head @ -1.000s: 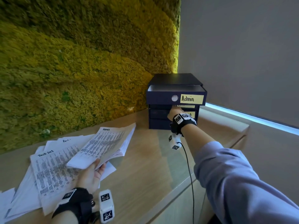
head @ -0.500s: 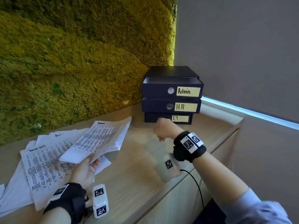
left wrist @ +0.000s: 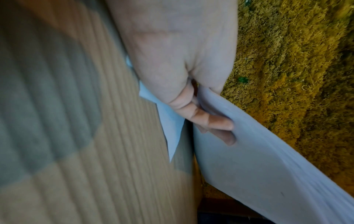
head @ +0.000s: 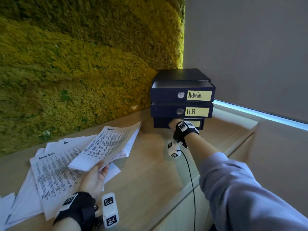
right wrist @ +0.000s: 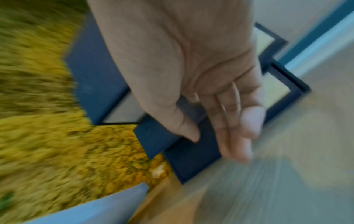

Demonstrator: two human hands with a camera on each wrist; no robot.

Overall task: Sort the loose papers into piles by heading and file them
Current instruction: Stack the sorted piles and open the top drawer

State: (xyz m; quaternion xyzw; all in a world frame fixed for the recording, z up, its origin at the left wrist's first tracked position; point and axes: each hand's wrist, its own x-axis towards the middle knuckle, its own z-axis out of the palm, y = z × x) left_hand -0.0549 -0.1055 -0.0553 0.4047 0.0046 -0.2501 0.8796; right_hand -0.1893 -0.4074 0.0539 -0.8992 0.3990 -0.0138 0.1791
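papers headed "admin" [head: 110, 145] are gripped as a thick stack by the left hand [head: 94, 177] in the head view, lifted above the loose papers [head: 48, 170] that lie spread on the bench [head: 150, 172]. in the corner stands the dark drawer unit [head: 181, 97]; its top drawer, labelled "admin" [head: 199, 95], is pulled out a little. the right hand [head: 175, 125] reaches to the front of the lowest drawer [head: 162, 123].

left wrist view: fingers [left wrist: 216, 121] and thumb pinch the stack [left wrist: 268, 159] at one edge, so this grip is closed on the papers.

right wrist view, blurred: the right hand [right wrist: 191, 75] is at the drawer fronts, fingers [right wrist: 237, 136] nearly straight, holding nothing.

i judge that the filing step is in hand. the next move calls for the top drawer to be open wide enough, then the stack slid in flat, without bending.
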